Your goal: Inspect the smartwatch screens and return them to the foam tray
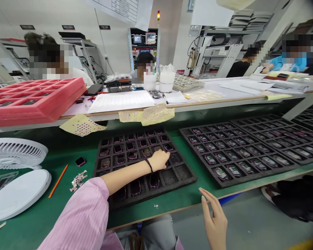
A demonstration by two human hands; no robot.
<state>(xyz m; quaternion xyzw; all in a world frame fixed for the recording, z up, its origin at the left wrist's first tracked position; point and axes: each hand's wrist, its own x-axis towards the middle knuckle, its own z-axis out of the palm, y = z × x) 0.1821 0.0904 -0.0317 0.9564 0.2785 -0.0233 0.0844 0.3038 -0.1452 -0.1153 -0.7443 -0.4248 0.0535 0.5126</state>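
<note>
Curling over the black tray (183, 172) is the left hand (159, 160) (grip unclear), with the right hand (216, 218) loosely spread.

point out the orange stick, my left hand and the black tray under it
Orange stick (58, 181): head view, middle of its shaft.
Left hand (158, 161): head view, back of the hand.
Black tray (183, 172): head view, bare compartment near its front right corner.
</note>
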